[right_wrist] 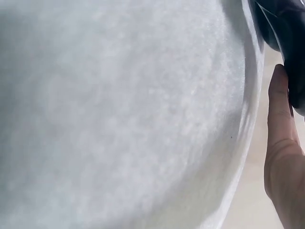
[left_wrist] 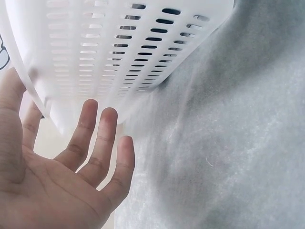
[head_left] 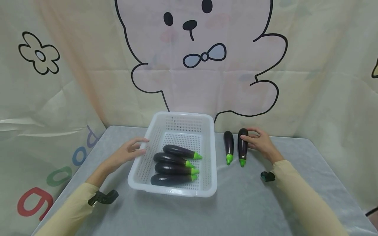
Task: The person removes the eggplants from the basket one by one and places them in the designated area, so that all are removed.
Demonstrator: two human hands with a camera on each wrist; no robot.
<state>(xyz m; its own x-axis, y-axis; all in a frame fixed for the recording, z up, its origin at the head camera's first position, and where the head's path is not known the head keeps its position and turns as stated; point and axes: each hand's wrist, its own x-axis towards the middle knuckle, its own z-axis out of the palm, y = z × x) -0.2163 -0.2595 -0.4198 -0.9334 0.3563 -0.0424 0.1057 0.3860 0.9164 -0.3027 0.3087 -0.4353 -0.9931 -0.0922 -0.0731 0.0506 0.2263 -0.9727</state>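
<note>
A white plastic basket (head_left: pixel 209 183) with slotted walls stands on the table, and several dark eggplants (head_left: pixel 174 169) with green stems lie side by side in it. At its left rim is my left hand (head_left: pixel 130 151); the left wrist view shows that hand (left_wrist: pixel 71 176) with fingers spread loosely along the basket's outer wall (left_wrist: pixel 119 43). To the right of the basket, my right hand (head_left: pixel 260 143) holds an eggplant (head_left: pixel 242 149) near its rounded end, stem toward me. Another eggplant (head_left: pixel 228 147) lies just left of it. The right wrist view catches only part of the hand (right_wrist: pixel 283 143) against the dark eggplant (right_wrist: pixel 295 57).
A grey cloth covers the table (head_left: pixel 245 203), whose far edge runs just behind the basket and the right hand. A curtain (head_left: pixel 295 98) with a cartoon bear hangs close behind. Dark wrist straps (head_left: pixel 103 197) hang below both sleeves.
</note>
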